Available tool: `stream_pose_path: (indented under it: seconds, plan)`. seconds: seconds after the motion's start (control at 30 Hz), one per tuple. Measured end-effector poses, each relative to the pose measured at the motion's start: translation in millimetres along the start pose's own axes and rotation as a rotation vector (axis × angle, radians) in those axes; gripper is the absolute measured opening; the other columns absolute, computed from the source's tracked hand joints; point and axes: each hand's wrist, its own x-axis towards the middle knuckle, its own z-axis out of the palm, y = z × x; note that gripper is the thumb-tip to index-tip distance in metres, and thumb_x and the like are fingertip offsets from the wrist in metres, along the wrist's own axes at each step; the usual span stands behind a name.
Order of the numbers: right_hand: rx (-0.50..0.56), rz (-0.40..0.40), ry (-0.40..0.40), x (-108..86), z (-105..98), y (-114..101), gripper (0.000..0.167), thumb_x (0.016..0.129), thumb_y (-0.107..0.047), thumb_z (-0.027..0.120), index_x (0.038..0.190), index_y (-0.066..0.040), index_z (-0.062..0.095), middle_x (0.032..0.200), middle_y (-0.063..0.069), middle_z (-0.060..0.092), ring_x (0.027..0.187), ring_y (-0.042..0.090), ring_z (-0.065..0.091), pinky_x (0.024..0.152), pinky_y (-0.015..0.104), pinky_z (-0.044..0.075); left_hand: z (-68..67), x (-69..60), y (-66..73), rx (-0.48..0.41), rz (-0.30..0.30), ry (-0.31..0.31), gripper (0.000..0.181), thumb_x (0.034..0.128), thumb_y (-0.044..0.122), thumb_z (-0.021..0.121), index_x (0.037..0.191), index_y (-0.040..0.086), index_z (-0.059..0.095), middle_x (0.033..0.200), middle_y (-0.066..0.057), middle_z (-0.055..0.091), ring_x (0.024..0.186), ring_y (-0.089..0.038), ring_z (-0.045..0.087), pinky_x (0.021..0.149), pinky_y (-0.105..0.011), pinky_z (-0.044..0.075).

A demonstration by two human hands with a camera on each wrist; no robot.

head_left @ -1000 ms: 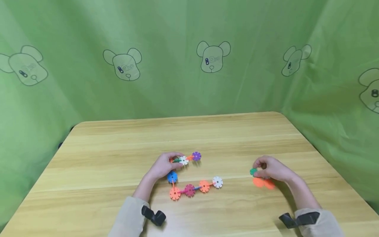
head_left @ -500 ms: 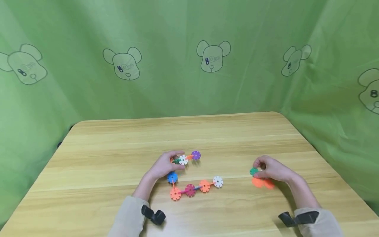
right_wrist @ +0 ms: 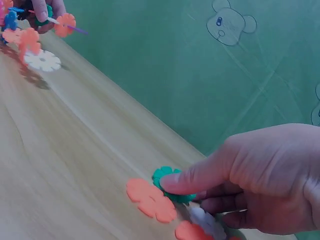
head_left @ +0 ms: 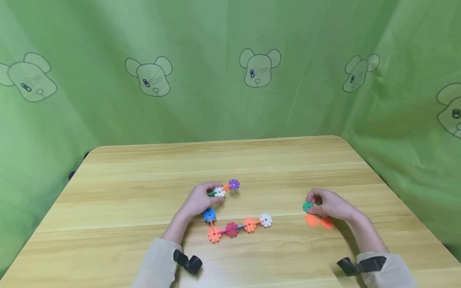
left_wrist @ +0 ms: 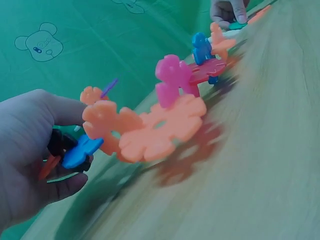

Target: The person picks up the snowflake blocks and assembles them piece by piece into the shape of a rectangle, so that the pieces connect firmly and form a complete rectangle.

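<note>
My left hand (head_left: 198,200) holds a chain of slotted plastic snowflake discs near its far end, fingers and thumb around the stretch with the white disc (head_left: 219,192). Beyond the fingers sticks out a purple disc (head_left: 234,184). From the hand the chain bends past a blue disc (head_left: 209,215) to an orange disc (left_wrist: 162,127), then runs right through a crimson disc (head_left: 232,229) to a white end disc (head_left: 265,220). My right hand (head_left: 330,205) pinches a green snowflake disc (right_wrist: 165,179) by its edge, low over several loose discs; its palm partly hides them in the head view.
Loose orange discs (head_left: 311,220) lie under the right hand, with a whitish disc (right_wrist: 207,222) beside them in the right wrist view. The wooden table (head_left: 288,168) ends at a green curtain (head_left: 205,104) printed with bear heads.
The left hand has tilted the chain's far end, so the purple disc sits slightly farther back and left. The green disc has risen a little in the right hand; one loose orange disc shifted left.
</note>
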Motion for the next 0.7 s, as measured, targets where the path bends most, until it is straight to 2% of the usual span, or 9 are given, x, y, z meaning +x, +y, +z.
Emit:
stream_pose_path:
  seconds: [0.23, 0.37, 0.47, 0.57, 0.7]
  plan:
    - [-0.034, 0.044, 0.041, 6.6, 6, -12, 0.018, 0.086, -0.006, 0.064, 0.093, 0.0, 0.049, 0.073, 0.008, 0.049, 0.054, 0.015, 0.042, 0.044, 0.023, 0.037, -0.8, -1.0, 7.3, 0.127, 0.041, 0.008, 0.039, 0.0795, 0.015, 0.07, 0.116, 0.004, 0.063, 0.114, -0.012, 0.063, 0.105, -0.028, 0.057, 0.091, -0.043, 0.043]
    - [-0.122, -0.009, 0.113, 18.2, 11, -21, 0.015, 0.087, -0.011, 0.064, 0.092, -0.004, 0.052, 0.076, 0.006, 0.051, 0.063, 0.017, 0.045, 0.052, 0.025, 0.039, 1.2, -1.2, 7.1, 0.158, 0.035, 0.016, 0.037, 0.0766, 0.015, 0.07, 0.112, 0.005, 0.064, 0.105, -0.01, 0.065, 0.089, -0.021, 0.059, 0.081, -0.038, 0.048]
    - [-0.186, -0.072, 0.163, 29.6, 17, -31, 0.016, 0.085, -0.014, 0.067, 0.091, -0.006, 0.054, 0.079, 0.003, 0.052, 0.072, 0.018, 0.047, 0.06, 0.028, 0.041, 2.6, -0.7, 6.4, 0.156, 0.006, 0.016, 0.038, 0.0767, 0.017, 0.072, 0.112, 0.006, 0.064, 0.105, -0.009, 0.065, 0.087, -0.019, 0.057, 0.079, -0.037, 0.048]
    - [-0.146, -0.11, 0.174, 41.9, 26, -43, 0.017, 0.084, -0.015, 0.068, 0.091, -0.006, 0.055, 0.081, 0.004, 0.053, 0.074, 0.019, 0.048, 0.062, 0.028, 0.043, 2.7, 0.2, 6.2, 0.148, -0.021, 0.015, 0.039, 0.0773, 0.02, 0.073, 0.113, 0.007, 0.064, 0.109, -0.009, 0.063, 0.091, -0.02, 0.057, 0.083, -0.04, 0.046]
    - [-0.057, -0.131, 0.186, 58.8, 39, -57, 0.019, 0.083, -0.014, 0.068, 0.094, -0.004, 0.056, 0.083, 0.005, 0.055, 0.077, 0.02, 0.051, 0.066, 0.027, 0.046, 1.7, 1.5, 5.1, 0.165, -0.011, 0.016, 0.039, 0.0768, 0.02, 0.075, 0.113, 0.008, 0.064, 0.109, -0.009, 0.063, 0.093, -0.022, 0.057, 0.083, -0.042, 0.046]
